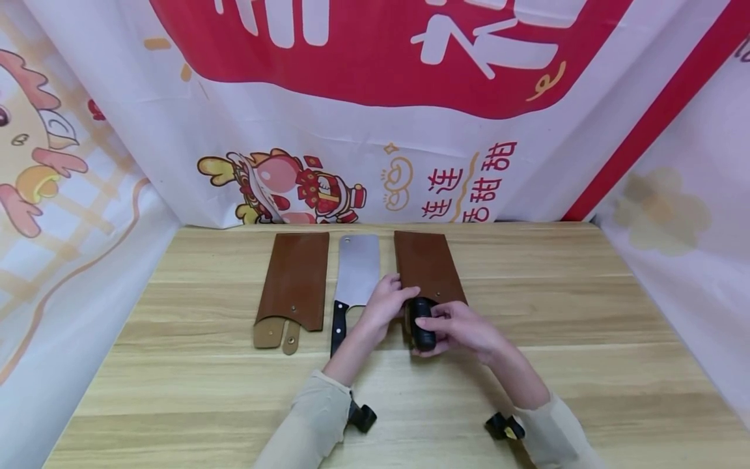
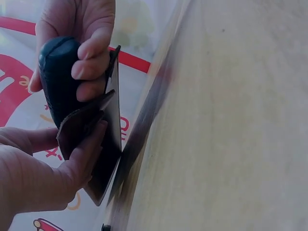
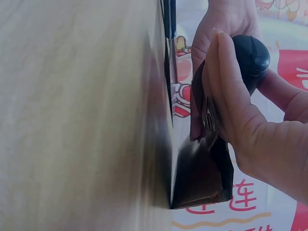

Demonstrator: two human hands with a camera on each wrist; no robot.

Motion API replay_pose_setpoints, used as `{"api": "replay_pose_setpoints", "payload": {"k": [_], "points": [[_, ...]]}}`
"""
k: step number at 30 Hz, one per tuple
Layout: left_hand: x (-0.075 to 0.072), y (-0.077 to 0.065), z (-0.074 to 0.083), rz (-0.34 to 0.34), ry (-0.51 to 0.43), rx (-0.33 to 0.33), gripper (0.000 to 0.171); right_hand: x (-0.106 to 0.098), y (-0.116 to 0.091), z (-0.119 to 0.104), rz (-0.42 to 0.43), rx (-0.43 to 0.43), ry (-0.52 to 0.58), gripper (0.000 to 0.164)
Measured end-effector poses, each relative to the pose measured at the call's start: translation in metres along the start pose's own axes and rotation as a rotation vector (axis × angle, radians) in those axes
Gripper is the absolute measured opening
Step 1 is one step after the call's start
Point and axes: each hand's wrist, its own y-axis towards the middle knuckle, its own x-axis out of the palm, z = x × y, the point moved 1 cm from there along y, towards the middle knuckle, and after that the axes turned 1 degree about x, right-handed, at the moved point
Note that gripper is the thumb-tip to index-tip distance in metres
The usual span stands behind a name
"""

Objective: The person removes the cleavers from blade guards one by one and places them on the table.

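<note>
A thick, rounded black handle (image 1: 423, 326) sticks out of the mouth of the right brown sheath (image 1: 426, 264). My right hand (image 1: 459, 329) grips this handle, thumb on top and fingers underneath. At the sheath's mouth, my left hand (image 1: 387, 303) pinches the sheath's edge, its thumb reaching to the handle's base. In the left wrist view, a dark flap (image 2: 77, 127) lies between the left fingers and the black handle (image 2: 60, 72). The right wrist view has the right fingers between the handle (image 3: 252, 60) and a strap with a metal snap. Whatever the handle belongs to is hidden inside the sheath.
Left of the hands lies a cleaver (image 1: 359, 267) with a riveted black handle, partly behind the left forearm. Further left, a second brown sheath (image 1: 295, 277) lies with its tan flap and strap toward me. A printed cloth (image 1: 375, 163) hangs behind the wooden table (image 1: 193, 365).
</note>
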Motion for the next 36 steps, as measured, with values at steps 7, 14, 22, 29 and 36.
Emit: {"api": "replay_pose_setpoints", "payload": {"k": [7, 14, 22, 29, 36], "points": [[0.0, 0.0, 0.002, -0.02, -0.029, -0.003, 0.071, 0.004, -0.005, -0.004, 0.016, -0.035, -0.043, 0.05], [-0.001, -0.002, 0.006, -0.019, -0.04, -0.001, 0.073, 0.007, -0.01, -0.008, 0.018, -0.065, -0.087, 0.047], [-0.005, -0.008, 0.019, -0.001, -0.072, 0.023, 0.076, 0.015, -0.017, -0.018, 0.035, -0.105, -0.158, 0.042], [-0.009, -0.008, 0.026, 0.03, -0.081, 0.042, 0.073, 0.025, -0.024, -0.024, 0.038, -0.131, -0.189, 0.038], [-0.011, -0.011, 0.032, 0.03, -0.115, 0.052, 0.066, 0.032, -0.029, -0.027, 0.066, -0.129, -0.208, 0.033]]}}
